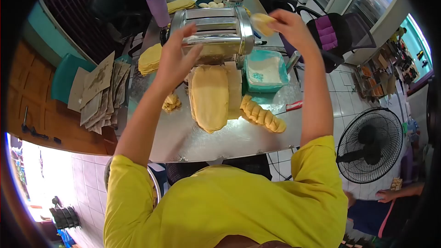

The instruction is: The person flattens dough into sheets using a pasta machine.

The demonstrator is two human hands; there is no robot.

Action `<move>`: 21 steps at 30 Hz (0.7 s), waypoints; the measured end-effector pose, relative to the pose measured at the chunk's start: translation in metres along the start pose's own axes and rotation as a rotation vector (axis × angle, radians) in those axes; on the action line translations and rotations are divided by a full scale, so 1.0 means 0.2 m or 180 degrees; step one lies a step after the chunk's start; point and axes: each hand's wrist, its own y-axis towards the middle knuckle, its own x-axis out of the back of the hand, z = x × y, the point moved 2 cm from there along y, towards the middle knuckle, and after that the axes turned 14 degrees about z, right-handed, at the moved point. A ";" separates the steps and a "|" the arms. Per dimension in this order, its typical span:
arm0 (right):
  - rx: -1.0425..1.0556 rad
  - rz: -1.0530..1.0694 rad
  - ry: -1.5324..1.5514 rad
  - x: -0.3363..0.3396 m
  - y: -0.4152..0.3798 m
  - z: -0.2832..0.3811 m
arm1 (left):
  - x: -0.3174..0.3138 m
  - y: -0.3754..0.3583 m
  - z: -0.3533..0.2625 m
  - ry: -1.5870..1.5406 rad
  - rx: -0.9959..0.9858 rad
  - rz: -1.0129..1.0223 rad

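My right hand [292, 28] holds a small flat piece of dough [262, 24], slightly blurred, just right of the metal pasta machine [213, 34]. At the machine's left front, my left hand [177, 59] is raised with its fingers apart and nothing in it. Below the machine lies a stack of long, flat dough sheets [210, 98]. A row of cut dough pieces [264, 115] rests to the right, and a small dough lump [171, 103] sits on the left. Beside the machine stands a teal tub [266, 86] of white flour.
A red-handled knife [294, 105] lies near the table's right edge. More dough sheets [150, 60] sit left of the machine, near a purple tumbler [157, 7]. Cardboard pieces [101, 92] lean on a teal chair. A black fan [370, 144] stands right. People work across the table.
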 end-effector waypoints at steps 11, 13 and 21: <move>0.0226 0.1005 -0.1424 -0.50 0.47 0.14 | -0.03 0.42 0.27 0.0943 0.0386 0.1160; 0.0199 0.1057 -0.1664 -0.53 0.50 0.09 | -0.05 0.44 0.29 0.1110 0.0302 0.1205; 0.0293 0.1102 -0.2040 -0.55 0.49 0.09 | -0.02 0.46 0.28 0.1200 0.0009 0.1275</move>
